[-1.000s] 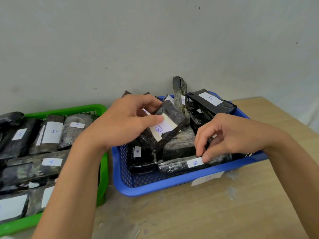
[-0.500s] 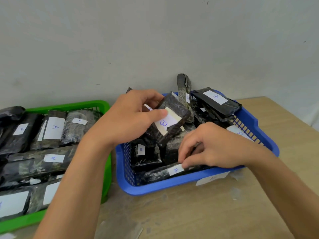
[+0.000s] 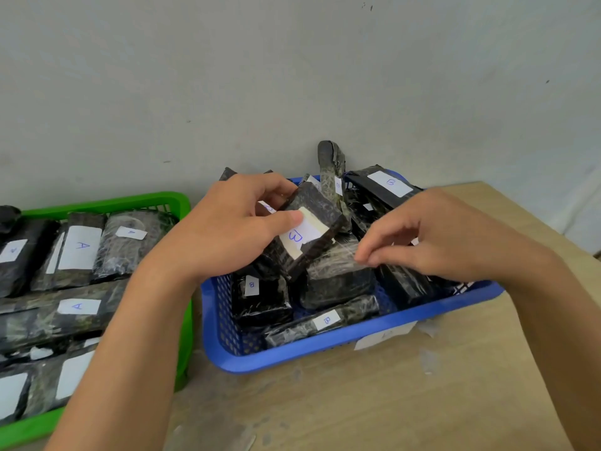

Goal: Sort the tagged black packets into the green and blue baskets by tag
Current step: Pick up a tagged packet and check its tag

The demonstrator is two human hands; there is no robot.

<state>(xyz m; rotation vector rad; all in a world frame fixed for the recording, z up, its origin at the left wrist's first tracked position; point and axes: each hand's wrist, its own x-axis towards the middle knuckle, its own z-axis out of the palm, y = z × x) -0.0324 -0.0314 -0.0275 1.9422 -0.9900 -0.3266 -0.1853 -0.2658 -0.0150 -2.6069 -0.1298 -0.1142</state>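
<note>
My left hand (image 3: 227,229) grips a black packet tagged B (image 3: 312,229), tilted above the blue basket (image 3: 292,353). The thumb presses on its white tag. My right hand (image 3: 432,236) hovers over the basket's middle with fingers curled and pinched near a wrapped packet (image 3: 335,275); it holds nothing that I can see. The blue basket holds several black packets tagged B, among them a long one along the front wall (image 3: 325,320). On the left, the green basket (image 3: 107,203) is filled with several packets tagged A (image 3: 81,249).
Both baskets stand on a wooden table (image 3: 390,402) against a pale wall. One packet (image 3: 330,167) sticks upright at the blue basket's back. A paper label (image 3: 383,336) hangs on the blue basket's front wall. The table's right edge runs near my right forearm.
My right hand let go of the long B packet at the basket's front and rose to the right, over the middle packets. My left hand kept its hold on the tilted packet.
</note>
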